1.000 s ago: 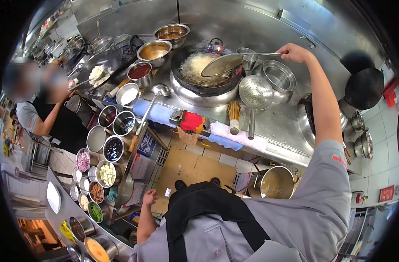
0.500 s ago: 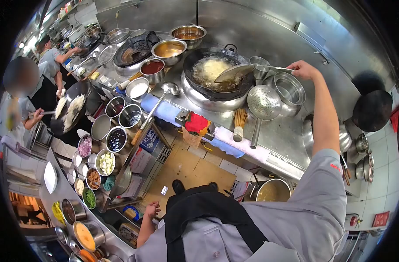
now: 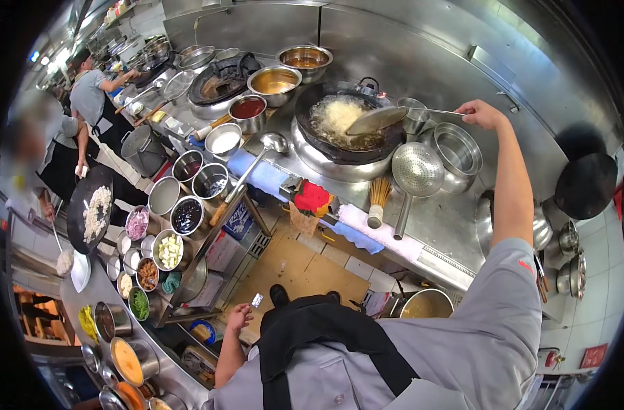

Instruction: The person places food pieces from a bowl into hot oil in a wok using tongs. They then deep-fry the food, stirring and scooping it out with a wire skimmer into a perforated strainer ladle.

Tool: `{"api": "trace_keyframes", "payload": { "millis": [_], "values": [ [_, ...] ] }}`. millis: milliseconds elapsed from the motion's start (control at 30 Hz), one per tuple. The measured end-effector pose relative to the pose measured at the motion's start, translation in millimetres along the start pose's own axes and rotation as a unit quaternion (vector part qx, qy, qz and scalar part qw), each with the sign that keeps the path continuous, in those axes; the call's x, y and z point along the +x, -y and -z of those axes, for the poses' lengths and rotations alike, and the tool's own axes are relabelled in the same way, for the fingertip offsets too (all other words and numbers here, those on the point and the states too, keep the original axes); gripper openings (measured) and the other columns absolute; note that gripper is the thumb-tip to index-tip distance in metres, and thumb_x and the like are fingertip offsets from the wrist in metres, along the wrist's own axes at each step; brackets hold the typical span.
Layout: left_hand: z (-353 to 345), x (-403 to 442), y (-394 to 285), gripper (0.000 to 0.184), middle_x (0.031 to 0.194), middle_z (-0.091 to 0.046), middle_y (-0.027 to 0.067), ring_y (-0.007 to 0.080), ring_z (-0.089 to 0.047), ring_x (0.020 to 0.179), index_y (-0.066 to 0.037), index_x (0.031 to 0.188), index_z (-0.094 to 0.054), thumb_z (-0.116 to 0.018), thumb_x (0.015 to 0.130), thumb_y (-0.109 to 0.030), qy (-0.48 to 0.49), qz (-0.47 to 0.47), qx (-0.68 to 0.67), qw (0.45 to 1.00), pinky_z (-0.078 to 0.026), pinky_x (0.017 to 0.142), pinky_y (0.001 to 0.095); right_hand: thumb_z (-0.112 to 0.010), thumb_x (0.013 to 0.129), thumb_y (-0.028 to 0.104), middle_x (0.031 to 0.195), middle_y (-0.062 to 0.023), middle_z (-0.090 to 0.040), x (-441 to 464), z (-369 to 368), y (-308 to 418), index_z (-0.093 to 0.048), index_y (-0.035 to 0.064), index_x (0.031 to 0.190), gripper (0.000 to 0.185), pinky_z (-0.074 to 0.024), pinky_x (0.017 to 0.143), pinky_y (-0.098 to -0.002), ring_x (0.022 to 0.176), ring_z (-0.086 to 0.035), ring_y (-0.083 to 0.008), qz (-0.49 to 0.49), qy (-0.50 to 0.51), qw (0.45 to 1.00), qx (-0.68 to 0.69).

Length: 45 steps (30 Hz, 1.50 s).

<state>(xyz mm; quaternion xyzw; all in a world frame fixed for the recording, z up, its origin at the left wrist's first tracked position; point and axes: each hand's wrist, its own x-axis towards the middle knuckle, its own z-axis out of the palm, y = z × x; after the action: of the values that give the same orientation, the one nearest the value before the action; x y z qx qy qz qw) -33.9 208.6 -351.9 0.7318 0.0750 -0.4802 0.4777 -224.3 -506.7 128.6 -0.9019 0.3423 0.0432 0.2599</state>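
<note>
My right hand (image 3: pixel 484 114) is closed on the thin handle of a long-handled strainer (image 3: pixel 377 121). The strainer's round head tilts over the right side of a black wok (image 3: pixel 310 149), its lower edge at the bubbling oil. A pale, foamy mass of food (image 3: pixel 341 115) floats in the oil beside it. Low at my left side, my left hand (image 3: pixel 239 318) hangs away from the counters, fingers loosely bent, with nothing visible in it. A perforated ladle (image 3: pixel 418 169) and a bamboo brush (image 3: pixel 378 201) lie on the steel stove top in front of the wok.
Bowls of oil (image 3: pixel 274 81) and red sauce (image 3: pixel 248 109) stand left of the wok. Ingredient containers (image 3: pixel 169 251) line the left counter. A co-worker at far left holds another wok (image 3: pixel 91 208) of pale food near a white dish (image 3: pixel 81 273). A pot (image 3: pixel 426 304) sits low right.
The strainer stays over the wok, shifted slightly within a small view change. The co-worker's wok has moved down toward the white dish, and their utensil now reaches below it with pale food.
</note>
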Motion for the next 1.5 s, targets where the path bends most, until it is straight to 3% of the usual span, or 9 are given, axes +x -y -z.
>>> {"api": "trace_keyframes", "payload": {
  "millis": [267, 533, 667, 733, 900, 1000, 1167, 1433, 1500],
  "values": [
    [8.2, 16.0, 44.1, 0.029, 0.095, -0.054, 0.0024, 0.0199, -0.056, 0.077, -0.016, 0.103, -0.049, -0.051, 0.080, -0.033, 0.003, 0.093, 0.011, 0.996, -0.039, 0.070, 0.0401, -0.044, 0.080, 0.010, 0.064, 0.0014, -0.045, 3.9, -99.3, -26.6, -0.045, 0.0135, 0.110, 0.029, -0.0289, 0.036, -0.0183, 0.043, -0.036, -0.0054, -0.038, -0.025, 0.977, 0.207],
    [2.7, 20.6, -22.1, 0.024, 0.090, -0.056, 0.0000, 0.0168, -0.055, 0.068, -0.017, 0.103, -0.049, -0.050, 0.081, -0.028, 0.016, 0.052, 0.027, 0.998, -0.039, 0.060, 0.0349, -0.039, 0.083, 0.004, 0.069, -0.0053, -0.044, 19.4, -224.7, -0.9, -0.036, 0.0130, 0.111, 0.030, -0.0260, 0.034, -0.0179, 0.042, -0.033, -0.0059, -0.102, 0.032, 0.841, 0.531],
    [-11.1, 16.1, -55.4, 0.024, 0.088, -0.058, -0.0004, 0.0140, -0.055, 0.065, -0.016, 0.103, -0.049, -0.049, 0.082, -0.027, 0.023, 0.003, 0.032, 0.999, -0.039, 0.057, 0.0306, -0.039, 0.079, -0.001, 0.069, -0.0059, -0.044, 30.7, -262.8, 17.4, -0.036, 0.0111, 0.104, 0.027, -0.0261, 0.033, -0.0180, 0.042, -0.033, -0.0060, -0.124, 0.033, 0.809, 0.574],
    [-16.4, 15.8, -59.4, 0.023, 0.086, -0.058, -0.0004, 0.0127, -0.055, 0.066, -0.016, 0.102, -0.050, -0.050, 0.081, -0.026, 0.027, -0.006, 0.021, 0.999, -0.039, 0.056, 0.0281, -0.039, 0.077, -0.004, 0.069, -0.0063, -0.044, 35.8, -270.9, 21.6, -0.035, 0.0100, 0.095, 0.023, -0.0265, 0.033, -0.0176, 0.043, -0.034, -0.0060, -0.115, 0.069, 0.717, 0.684],
    [-14.2, 23.8, -33.4, 0.022, 0.085, -0.057, -0.0016, 0.0128, -0.055, 0.065, -0.017, 0.099, -0.052, -0.052, 0.080, -0.028, 0.030, 0.013, 0.017, 0.999, -0.038, 0.055, 0.0286, -0.037, 0.075, -0.007, 0.072, -0.0105, -0.045, 52.3, -282.9, 43.4, -0.033, 0.0099, 0.095, 0.026, -0.0250, 0.032, -0.0175, 0.043, -0.032, -0.0076, -0.105, 0.017, 0.651, 0.752],
    [-3.6, 29.5, -5.5, 0.022, 0.086, -0.057, -0.0012, 0.0141, -0.055, 0.067, -0.018, 0.099, -0.051, -0.051, 0.080, -0.029, 0.030, 0.048, 0.015, 0.998, -0.038, 0.057, 0.0305, -0.033, 0.073, -0.009, 0.073, -0.0112, -0.045, 81.0, -283.0, 59.3, -0.031, 0.0100, 0.098, 0.031, -0.0238, 0.032, -0.0188, 0.043, -0.032, -0.0081, -0.050, -0.030, 0.695, 0.717],
    [18.5, 47.3, 21.8, 0.022, 0.088, -0.056, -0.0006, 0.0157, -0.055, 0.068, -0.019, 0.100, -0.048, -0.049, 0.081, -0.030, 0.044, 0.075, 0.013, 0.996, -0.038, 0.060, 0.0327, -0.028, 0.074, -0.006, 0.071, -0.0113, -0.040, 140.9, -281.8, 115.3, -0.033, 0.0080, 0.095, 0.025, -0.0239, 0.032, -0.0236, 0.042, -0.031, -0.0113, -0.035, -0.086, 0.663, 0.743],
    [23.4, 39.9, -28.2, 0.027, 0.093, -0.055, 0.0008, 0.0190, -0.056, 0.076, -0.016, 0.104, -0.048, -0.050, 0.082, -0.030, 0.031, 0.026, 0.001, 0.999, -0.041, 0.064, 0.0350, -0.033, 0.073, -0.005, 0.059, -0.0093, -0.038, 184.9, -299.8, 197.6, -0.035, 0.0014, 0.089, 0.017, -0.0214, 0.031, -0.0265, 0.039, -0.031, -0.0134, -0.173, -0.245, 0.654, 0.695],
    [24.1, 39.6, -30.3, 0.027, 0.092, -0.055, 0.0004, 0.0179, -0.056, 0.075, -0.016, 0.104, -0.048, -0.050, 0.081, -0.031, 0.030, 0.020, -0.003, 0.999, -0.041, 0.064, 0.0350, -0.034, 0.072, -0.006, 0.063, -0.0108, -0.039, 187.4, -319.0, 185.6, -0.034, 0.0020, 0.091, 0.020, -0.0218, 0.030, -0.0268, 0.040, -0.032, -0.0138, -0.153, -0.196, 0.688, 0.682]
  ]
}}
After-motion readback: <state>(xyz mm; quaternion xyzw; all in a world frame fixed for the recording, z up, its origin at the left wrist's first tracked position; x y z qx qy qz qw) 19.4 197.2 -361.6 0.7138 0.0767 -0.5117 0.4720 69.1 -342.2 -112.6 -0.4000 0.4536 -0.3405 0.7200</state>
